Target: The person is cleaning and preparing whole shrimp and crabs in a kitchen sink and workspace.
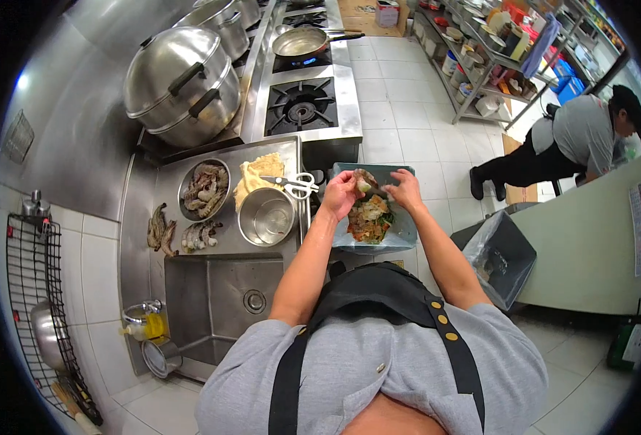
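Observation:
My left hand [340,192] holds a shrimp [365,181] over a lined waste bin [404,239] with food scraps [370,219] in it. Close to the shrimp's right side is my right hand [405,189], its fingers bent; whether it touches the shrimp is unclear. On the steel counter at left, a metal bowl [206,190] holds several shrimp, with whole shrimp [161,231] and a small pile of shrimp [199,236] lying in front of it. A round steel pot [266,216] stands beside a yellowish cloth [258,171], on which white-handled scissors [298,186] partly rest.
A steel sink [225,304] lies at lower left. Beyond the counter are a large lidded pot [181,87] and a stove [302,109] with a frying pan [300,42] over a blue flame. Another person [570,130] bends at right, near a second lined bin [500,261].

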`<state>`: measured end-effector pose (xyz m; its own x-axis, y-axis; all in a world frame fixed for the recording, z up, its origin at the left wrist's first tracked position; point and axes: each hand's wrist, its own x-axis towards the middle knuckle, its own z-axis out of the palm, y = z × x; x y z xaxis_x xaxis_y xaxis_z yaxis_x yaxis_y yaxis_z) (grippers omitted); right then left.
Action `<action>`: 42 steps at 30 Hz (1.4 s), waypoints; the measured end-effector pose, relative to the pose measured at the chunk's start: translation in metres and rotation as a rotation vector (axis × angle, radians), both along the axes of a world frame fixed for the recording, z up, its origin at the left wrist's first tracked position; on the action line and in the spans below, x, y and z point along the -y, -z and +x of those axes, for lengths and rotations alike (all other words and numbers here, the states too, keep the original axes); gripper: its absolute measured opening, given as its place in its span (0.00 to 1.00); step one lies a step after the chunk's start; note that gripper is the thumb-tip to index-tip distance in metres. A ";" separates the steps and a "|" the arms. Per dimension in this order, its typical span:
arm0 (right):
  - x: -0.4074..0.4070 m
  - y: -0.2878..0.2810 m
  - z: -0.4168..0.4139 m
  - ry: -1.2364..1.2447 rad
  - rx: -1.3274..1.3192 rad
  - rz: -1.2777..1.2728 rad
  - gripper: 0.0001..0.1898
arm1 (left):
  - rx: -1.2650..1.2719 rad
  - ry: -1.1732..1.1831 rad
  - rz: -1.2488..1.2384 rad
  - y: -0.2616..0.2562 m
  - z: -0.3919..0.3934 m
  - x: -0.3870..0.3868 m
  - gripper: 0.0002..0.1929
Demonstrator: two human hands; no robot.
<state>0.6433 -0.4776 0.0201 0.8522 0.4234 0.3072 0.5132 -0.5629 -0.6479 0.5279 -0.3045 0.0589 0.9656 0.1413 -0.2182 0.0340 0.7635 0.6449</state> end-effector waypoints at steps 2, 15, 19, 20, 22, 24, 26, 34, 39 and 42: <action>-0.012 -0.011 0.003 -0.001 -0.151 -0.139 0.13 | 0.040 -0.056 0.013 0.000 -0.019 -0.018 0.09; 0.029 0.047 0.000 -0.056 -0.510 -0.299 0.09 | -0.140 -1.088 0.383 -0.076 -0.208 -0.201 0.12; 0.023 0.047 0.001 -0.032 -0.384 -0.485 0.15 | -0.778 -1.208 0.976 -0.001 -0.314 -0.295 0.15; 0.022 0.043 0.000 -0.023 -0.380 -0.491 0.15 | -0.892 -1.195 1.197 0.005 -0.322 -0.303 0.16; 0.015 0.036 -0.001 -0.039 -0.513 -0.431 0.15 | -1.038 -1.093 1.359 0.018 -0.329 -0.311 0.17; 0.014 0.028 -0.002 -0.014 -0.565 -0.448 0.14 | -1.158 -0.963 1.508 0.031 -0.316 -0.298 0.18; 0.011 0.025 -0.004 -0.008 -0.618 -0.456 0.14 | -1.144 -0.639 1.926 0.042 -0.310 -0.275 0.20; 0.002 0.018 -0.012 -0.093 -0.759 -0.381 0.05 | -0.882 -0.762 2.024 0.001 -0.259 -0.300 0.10; -0.010 0.008 -0.012 -0.105 -0.719 -0.356 0.03 | -0.963 -0.254 1.950 -0.033 -0.200 -0.300 0.15; -0.015 0.005 -0.016 -0.151 -0.746 -0.343 0.03 | -1.059 -0.153 1.919 -0.022 -0.171 -0.307 0.19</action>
